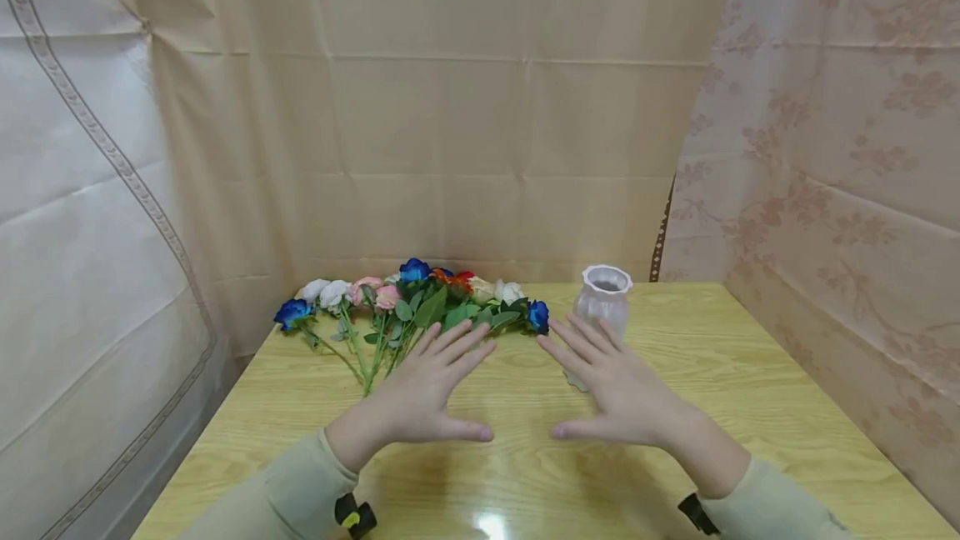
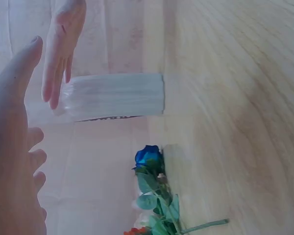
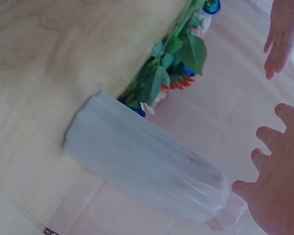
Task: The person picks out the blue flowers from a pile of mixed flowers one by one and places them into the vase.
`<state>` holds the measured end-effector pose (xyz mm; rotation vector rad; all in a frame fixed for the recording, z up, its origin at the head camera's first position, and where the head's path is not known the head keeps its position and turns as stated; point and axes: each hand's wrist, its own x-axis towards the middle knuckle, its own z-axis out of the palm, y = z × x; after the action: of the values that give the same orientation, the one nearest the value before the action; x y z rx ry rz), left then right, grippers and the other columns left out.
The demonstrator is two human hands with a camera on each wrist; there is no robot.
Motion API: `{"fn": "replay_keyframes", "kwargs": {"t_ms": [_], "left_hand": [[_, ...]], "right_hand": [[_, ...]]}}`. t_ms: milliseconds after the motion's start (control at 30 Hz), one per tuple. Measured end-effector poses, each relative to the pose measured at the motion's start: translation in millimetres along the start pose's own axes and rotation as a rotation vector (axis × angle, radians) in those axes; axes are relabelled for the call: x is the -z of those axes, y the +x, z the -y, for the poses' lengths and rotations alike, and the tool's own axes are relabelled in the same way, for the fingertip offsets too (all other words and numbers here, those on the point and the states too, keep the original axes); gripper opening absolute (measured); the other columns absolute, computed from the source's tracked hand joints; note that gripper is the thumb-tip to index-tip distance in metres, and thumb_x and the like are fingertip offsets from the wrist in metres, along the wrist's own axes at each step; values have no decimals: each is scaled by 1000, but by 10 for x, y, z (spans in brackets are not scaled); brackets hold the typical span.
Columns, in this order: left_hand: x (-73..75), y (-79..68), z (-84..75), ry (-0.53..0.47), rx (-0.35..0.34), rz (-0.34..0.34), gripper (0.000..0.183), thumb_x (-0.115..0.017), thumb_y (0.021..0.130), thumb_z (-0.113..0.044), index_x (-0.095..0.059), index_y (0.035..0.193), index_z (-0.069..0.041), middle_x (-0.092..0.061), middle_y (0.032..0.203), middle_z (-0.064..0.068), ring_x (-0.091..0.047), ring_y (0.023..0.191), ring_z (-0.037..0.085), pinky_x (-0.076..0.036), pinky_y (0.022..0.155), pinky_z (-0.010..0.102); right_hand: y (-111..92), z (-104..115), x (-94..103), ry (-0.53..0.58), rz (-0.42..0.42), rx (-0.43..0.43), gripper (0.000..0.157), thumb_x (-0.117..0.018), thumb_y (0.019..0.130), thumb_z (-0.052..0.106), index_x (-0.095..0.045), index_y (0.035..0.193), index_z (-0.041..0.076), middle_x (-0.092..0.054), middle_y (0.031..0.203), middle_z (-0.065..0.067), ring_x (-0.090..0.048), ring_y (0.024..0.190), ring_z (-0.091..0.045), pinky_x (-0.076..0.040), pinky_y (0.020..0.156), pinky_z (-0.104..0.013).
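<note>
Both hands hover palm-down above the wooden table with their fingers spread and nothing held. My left hand (image 1: 423, 394) is nearest the stems of the artificial flowers (image 1: 390, 298), which lie in a heap at the back left in blue, white, pink, red and orange. My right hand (image 1: 618, 390) is in front of a pale ribbed vase (image 1: 603, 307) and hides much of its lower part in the head view. In the right wrist view the vase (image 3: 147, 156) stands beside the flowers, apart from the fingers. A blue rose (image 2: 148, 157) shows in the left wrist view.
The wood-grain table (image 1: 720, 373) stretches to both sides. A beige curtain (image 1: 487, 123) hangs behind it, a white cloth (image 1: 82, 257) at the left and a floral cloth (image 1: 847, 190) at the right. Dark bands (image 1: 355, 515) sit at the wrists.
</note>
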<state>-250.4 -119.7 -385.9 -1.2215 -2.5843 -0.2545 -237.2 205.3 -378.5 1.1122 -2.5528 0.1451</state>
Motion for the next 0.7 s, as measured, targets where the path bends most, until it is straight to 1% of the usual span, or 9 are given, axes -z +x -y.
{"fn": "replay_keyframes", "kwargs": {"t_ms": [100, 200, 300, 367, 500, 700], "left_hand": [[40, 14, 7, -10, 2, -20, 108, -54, 83, -84, -11, 165, -28, -1, 170, -9, 1, 155, 19, -5, 121, 58], [77, 30, 19, -9, 4, -37, 108, -56, 83, -83, -9, 165, -29, 0, 170, -10, 2, 155, 17, -2, 121, 54], [113, 50, 26, -6, 7, -59, 107, -55, 84, -83, -9, 165, -28, 0, 170, -10, 2, 155, 15, -3, 122, 53], [137, 64, 27, -21, 3, -85, 106, -55, 85, -82, -11, 165, -26, -1, 170, -8, 1, 155, 16, -5, 122, 54], [169, 95, 26, -66, -1, -123, 103, -53, 88, -80, -14, 165, -23, -3, 170, -7, -2, 155, 18, -7, 122, 55], [204, 163, 24, -111, -7, -181, 102, -52, 89, -79, -13, 165, -22, -6, 170, -3, -5, 155, 21, -9, 121, 57]], "right_hand": [[0, -30, 70, -5, -26, -2, 112, -65, 82, 77, -12, 166, 26, -8, 170, -4, -7, 154, -36, -10, 118, -65], [-4, -71, 140, -9, -73, 7, 113, -69, 80, 75, -14, 165, 23, -11, 170, -6, -11, 153, -39, -9, 118, -64], [-10, -107, 216, -6, -118, 18, 113, -70, 80, 73, -19, 165, 19, -14, 169, -8, -14, 153, -40, -9, 119, -63], [-15, -124, 269, -2, -135, 15, 113, -70, 80, 73, -20, 165, 18, -15, 169, -8, -12, 153, -39, -9, 120, -61], [-26, -151, 366, 33, -157, -13, 114, -74, 79, 69, -18, 165, 19, -13, 170, -7, -8, 154, -35, -7, 121, -57], [-30, -238, 452, 109, -221, -38, 116, -80, 77, 63, -19, 165, 17, -14, 169, -8, -8, 154, -36, -4, 122, -55]]}}
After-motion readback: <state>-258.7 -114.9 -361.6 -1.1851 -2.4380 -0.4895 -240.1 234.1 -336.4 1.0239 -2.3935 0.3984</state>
